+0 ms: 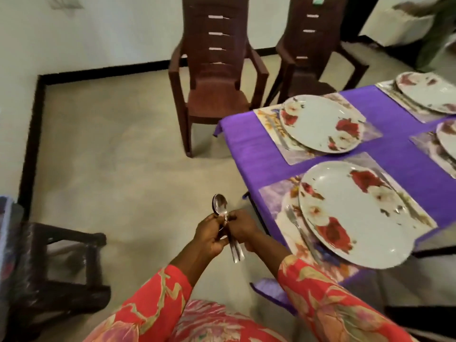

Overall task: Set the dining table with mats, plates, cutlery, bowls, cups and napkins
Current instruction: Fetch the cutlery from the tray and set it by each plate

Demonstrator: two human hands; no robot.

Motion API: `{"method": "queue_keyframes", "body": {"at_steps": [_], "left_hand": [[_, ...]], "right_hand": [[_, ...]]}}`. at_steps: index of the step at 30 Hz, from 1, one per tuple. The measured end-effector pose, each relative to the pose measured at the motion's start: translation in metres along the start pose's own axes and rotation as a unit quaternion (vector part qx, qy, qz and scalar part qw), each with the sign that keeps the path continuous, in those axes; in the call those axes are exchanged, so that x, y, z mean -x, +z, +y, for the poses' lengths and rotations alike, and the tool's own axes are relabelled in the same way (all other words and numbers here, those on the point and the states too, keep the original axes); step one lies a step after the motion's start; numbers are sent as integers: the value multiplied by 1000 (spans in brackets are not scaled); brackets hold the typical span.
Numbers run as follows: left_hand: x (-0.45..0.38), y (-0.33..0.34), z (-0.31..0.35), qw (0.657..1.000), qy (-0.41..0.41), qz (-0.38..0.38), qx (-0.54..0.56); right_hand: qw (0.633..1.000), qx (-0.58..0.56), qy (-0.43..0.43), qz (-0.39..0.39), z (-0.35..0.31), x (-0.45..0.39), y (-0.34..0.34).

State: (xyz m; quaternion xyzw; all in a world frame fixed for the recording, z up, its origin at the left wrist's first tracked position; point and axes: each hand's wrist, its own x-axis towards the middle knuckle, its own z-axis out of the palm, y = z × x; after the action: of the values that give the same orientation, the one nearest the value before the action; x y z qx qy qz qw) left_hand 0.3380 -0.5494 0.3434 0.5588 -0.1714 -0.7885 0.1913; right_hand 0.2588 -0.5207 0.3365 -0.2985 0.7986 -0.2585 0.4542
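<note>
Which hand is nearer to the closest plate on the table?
Right. The right hand sits just left of the nearest plate and the table's corner, gripping the spoons. The left hand is farther left, on the other side of the spoons.

No readable text

I can read nothing; yellow marks on the far mat (272, 122) (lettering perhaps) are too blurred.
</note>
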Motion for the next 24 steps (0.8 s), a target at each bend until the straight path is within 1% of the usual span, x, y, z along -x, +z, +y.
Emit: {"method": "queue_keyframes", "body": {"at_steps": [4,7,10,13,17,21,24], "left_hand": [[10,52,-44,1000,11,-11,8],[24,89,-74,1000,22,-21,2],[41,121,-100,999,20,-38,-12],[56,148,-125,998,13,-45,-38],[75,174,-155,996,0,-66,-66],[81,192,-176,994,-5,-80,-80],[77,204,-185,992,-14,-92,-88]], "right_hand": [[998,11,-22,49,37,27,-55],[995,-29,-32,87,65,44,-91],[991,-52,-27,116,91,65,-123],[985,-104,-14,139,115,88,-153],[980,-100,7,169,146,109,-180],[968,-169,43,180,168,118,-194],[958,-216,49,181,181,122,-206]]}}
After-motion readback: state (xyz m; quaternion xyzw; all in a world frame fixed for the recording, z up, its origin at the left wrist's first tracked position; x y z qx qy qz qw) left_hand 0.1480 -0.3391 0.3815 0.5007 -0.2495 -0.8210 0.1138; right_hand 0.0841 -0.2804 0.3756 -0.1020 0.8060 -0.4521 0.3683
